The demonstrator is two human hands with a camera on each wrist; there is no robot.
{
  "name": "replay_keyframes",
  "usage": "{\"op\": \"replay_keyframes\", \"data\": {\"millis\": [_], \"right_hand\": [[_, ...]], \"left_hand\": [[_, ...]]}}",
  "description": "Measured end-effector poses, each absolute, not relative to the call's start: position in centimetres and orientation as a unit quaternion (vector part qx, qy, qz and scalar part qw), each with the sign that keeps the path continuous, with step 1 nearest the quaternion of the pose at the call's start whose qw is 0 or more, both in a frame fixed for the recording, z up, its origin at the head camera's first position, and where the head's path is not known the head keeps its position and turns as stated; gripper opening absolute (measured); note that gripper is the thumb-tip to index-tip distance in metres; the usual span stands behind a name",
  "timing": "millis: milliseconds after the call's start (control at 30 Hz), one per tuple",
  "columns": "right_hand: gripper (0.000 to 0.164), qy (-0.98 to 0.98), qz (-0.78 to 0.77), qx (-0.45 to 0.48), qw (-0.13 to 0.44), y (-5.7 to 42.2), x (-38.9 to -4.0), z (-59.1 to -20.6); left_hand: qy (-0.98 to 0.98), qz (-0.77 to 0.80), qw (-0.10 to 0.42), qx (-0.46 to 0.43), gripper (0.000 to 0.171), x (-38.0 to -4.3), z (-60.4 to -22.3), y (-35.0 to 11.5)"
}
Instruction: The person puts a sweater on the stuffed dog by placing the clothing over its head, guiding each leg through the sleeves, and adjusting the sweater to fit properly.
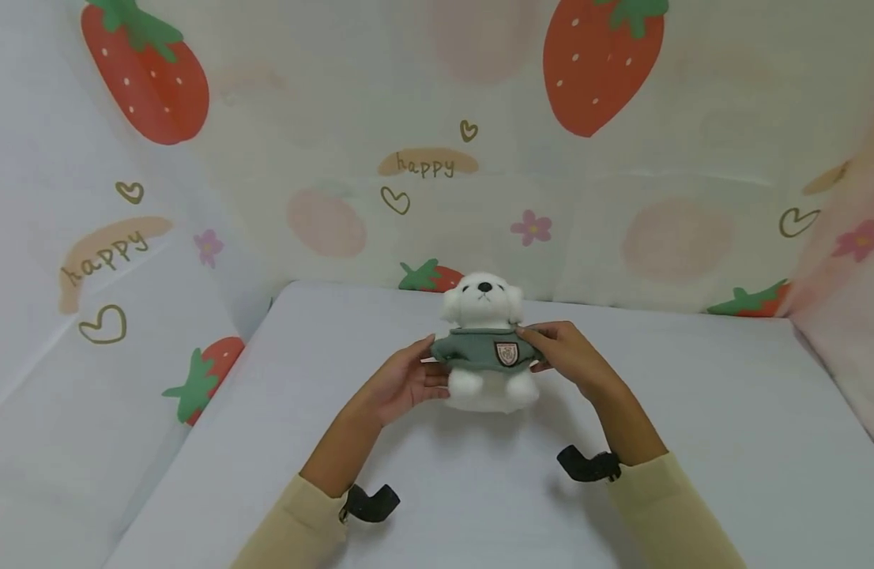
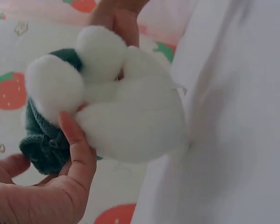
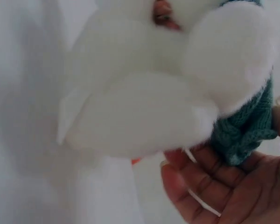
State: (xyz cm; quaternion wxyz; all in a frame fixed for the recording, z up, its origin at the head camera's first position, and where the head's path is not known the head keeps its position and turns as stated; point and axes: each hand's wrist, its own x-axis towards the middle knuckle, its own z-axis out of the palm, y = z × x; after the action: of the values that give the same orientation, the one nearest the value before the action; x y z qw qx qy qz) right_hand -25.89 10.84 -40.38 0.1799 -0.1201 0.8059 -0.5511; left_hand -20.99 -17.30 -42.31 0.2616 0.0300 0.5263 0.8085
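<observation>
A white plush dog [image 1: 483, 312] in a green knitted sweater [image 1: 469, 348] with a shield badge [image 1: 506, 353] faces me, upright, near the far middle of the table. My left hand [image 1: 408, 379] grips its sweater sleeve on the left side, thumb on top and fingers beneath. On the other side my right hand [image 1: 566, 354] holds the opposite sleeve, thumb in front. In the left wrist view the dog's white underside and legs [image 2: 130, 112] show, with the fingers curled about the green sleeve [image 2: 51, 154]. The right wrist view shows a white leg [image 3: 140, 116] close up.
The white-covered table [image 1: 437, 490] extends around the dog. Behind it stands a cloth backdrop [image 1: 437, 103] printed with strawberries, hearts and flowers, which also covers both sides. Black wrist cameras [image 1: 373, 503] sit by both sleeve cuffs.
</observation>
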Motion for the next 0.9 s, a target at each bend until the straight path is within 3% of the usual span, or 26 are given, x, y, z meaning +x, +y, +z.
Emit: {"op": "replay_keyframes", "data": {"millis": [167, 300, 533, 733, 900], "right_hand": [[0.052, 0.830, -0.522, -0.063, 0.187, 12.9, -25.2, -39.7], [0.050, 0.843, -0.499, -0.035, 0.197, 14.1, -25.1, -39.9], [0.046, 0.869, -0.458, -0.014, 0.188, 14.7, -25.2, -41.7], [0.048, 0.877, -0.449, -0.002, 0.174, 14.8, -25.2, -42.6], [0.047, 0.885, -0.437, -0.013, 0.162, 14.8, -25.2, -43.1]], "left_hand": [[0.426, 0.847, 0.312, 0.057, 0.034, -20.6, -42.8, -15.5], [0.378, 0.867, 0.321, 0.039, 0.031, -20.5, -43.8, -14.2], [0.427, 0.858, 0.286, 0.003, 0.023, -20.8, -46.0, -12.3], [0.547, 0.804, 0.231, 0.021, 0.040, -21.2, -47.3, -11.6], [0.671, 0.723, 0.163, 0.036, 0.039, -21.4, -47.9, -11.1]]}}
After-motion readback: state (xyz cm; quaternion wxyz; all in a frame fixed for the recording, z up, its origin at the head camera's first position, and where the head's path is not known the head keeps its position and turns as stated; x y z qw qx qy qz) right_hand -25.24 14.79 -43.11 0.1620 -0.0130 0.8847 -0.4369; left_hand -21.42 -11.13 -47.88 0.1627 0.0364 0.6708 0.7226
